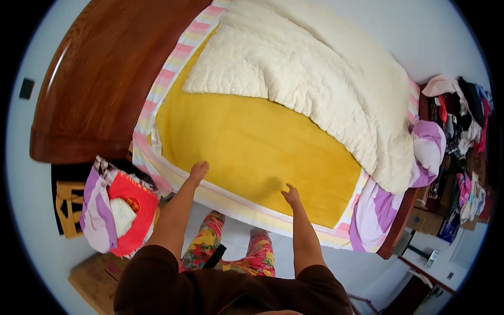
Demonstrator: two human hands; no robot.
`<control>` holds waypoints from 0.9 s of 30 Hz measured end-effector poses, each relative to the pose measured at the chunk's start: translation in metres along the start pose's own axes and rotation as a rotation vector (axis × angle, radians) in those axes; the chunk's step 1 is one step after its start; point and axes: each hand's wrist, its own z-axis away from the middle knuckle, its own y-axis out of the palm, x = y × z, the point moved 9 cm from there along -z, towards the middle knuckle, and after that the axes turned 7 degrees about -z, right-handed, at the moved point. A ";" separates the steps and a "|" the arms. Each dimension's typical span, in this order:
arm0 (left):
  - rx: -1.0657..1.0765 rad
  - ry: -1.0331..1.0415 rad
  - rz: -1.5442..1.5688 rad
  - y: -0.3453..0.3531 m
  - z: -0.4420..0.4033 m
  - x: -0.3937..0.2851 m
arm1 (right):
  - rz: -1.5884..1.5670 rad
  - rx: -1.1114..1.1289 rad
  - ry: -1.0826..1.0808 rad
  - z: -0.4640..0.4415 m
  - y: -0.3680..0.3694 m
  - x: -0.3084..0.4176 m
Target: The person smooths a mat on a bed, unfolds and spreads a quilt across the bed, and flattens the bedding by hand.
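Observation:
My left hand (199, 171) hangs over the near left edge of the bed, empty, its fingers loosely bent. Farther right, my right hand (291, 195) is held above the yellow mattress pad (231, 136), thumb and fingers apart and nothing in them. A soft shadow falls on the pad beside it. Under the pad lies a striped pink, white and yellow sheet (241, 212), its border showing along the near and left sides. A cream quilted pad (315, 79) covers the far part of the bed, folded back with a wavy edge. Neither hand touches it.
The wooden headboard (105, 79) rises at left. Beside it, a chair (69, 207) stands near a heap of red and purple bedding (134, 207). A purple and white cloth (378, 210) hangs over the bed's right end. Piled clothes (464, 121) and boxes are beyond it.

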 end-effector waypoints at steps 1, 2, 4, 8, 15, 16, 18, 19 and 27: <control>-0.024 -0.018 0.052 -0.008 -0.024 -0.005 | 0.032 -0.031 0.004 -0.028 0.013 0.013; -0.049 -0.041 0.101 -0.014 -0.047 -0.011 | 0.062 -0.057 0.010 -0.056 0.030 0.022; -0.064 -0.092 0.153 -0.022 -0.079 -0.034 | 0.072 -0.102 0.095 -0.098 0.046 0.050; -0.003 -0.126 0.241 -0.022 -0.137 -0.080 | 0.064 -0.099 0.322 -0.146 0.050 0.104; -0.008 -0.186 0.523 -0.012 -0.271 -0.069 | 0.327 -0.132 0.569 -0.177 0.075 0.129; -0.010 -0.178 0.565 -0.012 -0.282 -0.075 | 0.335 -0.125 0.566 -0.181 0.075 0.130; -0.001 -0.160 0.658 -0.005 -0.302 -0.091 | 0.354 -0.117 0.578 -0.177 0.074 0.123; 0.009 -0.146 0.687 0.000 -0.318 -0.098 | 0.359 -0.126 0.576 -0.180 0.074 0.125; -0.014 -0.212 0.965 0.025 -0.383 -0.154 | 0.313 -0.153 0.567 -0.184 0.073 0.123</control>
